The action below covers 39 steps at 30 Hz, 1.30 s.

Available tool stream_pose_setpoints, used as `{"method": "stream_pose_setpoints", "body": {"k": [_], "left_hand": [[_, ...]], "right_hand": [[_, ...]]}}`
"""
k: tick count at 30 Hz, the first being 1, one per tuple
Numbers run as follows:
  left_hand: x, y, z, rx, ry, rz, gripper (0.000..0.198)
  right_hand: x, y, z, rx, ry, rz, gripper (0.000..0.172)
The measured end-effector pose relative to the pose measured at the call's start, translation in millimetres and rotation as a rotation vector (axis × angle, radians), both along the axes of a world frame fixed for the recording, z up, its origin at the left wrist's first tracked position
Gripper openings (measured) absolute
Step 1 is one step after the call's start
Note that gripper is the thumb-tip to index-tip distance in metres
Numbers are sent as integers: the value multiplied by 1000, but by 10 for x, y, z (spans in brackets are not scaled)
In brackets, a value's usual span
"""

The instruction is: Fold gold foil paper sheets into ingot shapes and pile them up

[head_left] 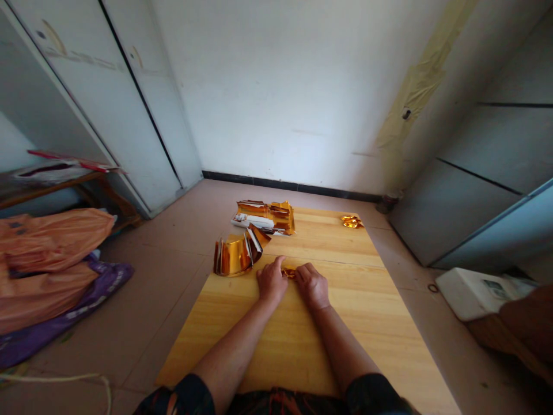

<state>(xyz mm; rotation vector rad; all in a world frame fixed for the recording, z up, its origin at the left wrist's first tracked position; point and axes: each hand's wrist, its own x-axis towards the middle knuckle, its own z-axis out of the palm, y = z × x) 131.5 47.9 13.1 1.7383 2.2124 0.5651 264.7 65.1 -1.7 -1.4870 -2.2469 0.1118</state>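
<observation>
A small crumpled piece of gold foil lies between my two hands, low over the wooden table. My left hand is closed on its left side, thumb raised along it. From the right, my right hand has its fingers curled round the other end. Just beyond my left hand stands a curved stack of gold foil sheets. Farther back, more gold sheets lie with white paper among them. A folded gold foil piece rests at the table's far right corner.
Left of the table, orange and purple bags lie near a wooden stand and a grey cabinet. A white box is at the right. The wall rises behind the table, with a pale cable on the floor at lower left.
</observation>
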Motion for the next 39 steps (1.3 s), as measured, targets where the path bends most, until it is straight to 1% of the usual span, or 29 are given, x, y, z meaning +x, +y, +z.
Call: {"method": "stream_pose_setpoints", "body": {"k": [9,13,17,22,26,32,36,39], "left_hand": [[-10,-15,9,13,-9,-1,48],[-28,-18,-9,46,-30,-34,41],[-37,-10,-29,45,-37,-39,36],[-36,1,-48,46,-25,-36,33],[-27,2,-33,47,-15,-34,29],[-15,-3,10,23,-17,-22,32],[-19,-2,3,20,-22,-19,34],[-22,-3,-2,28,-27,-21,36]], "right_hand": [[4,0,-11,25,42,9,25],[4,4,-30,33,60,-6,23],[10,11,-49,37,75,4,18],[9,14,-45,8,71,-4,17],[5,14,-36,-2,95,1,17],[15,12,-36,11,143,37,16],[26,17,-47,8,204,57,21],[28,22,-58,-2,230,50,22]]}}
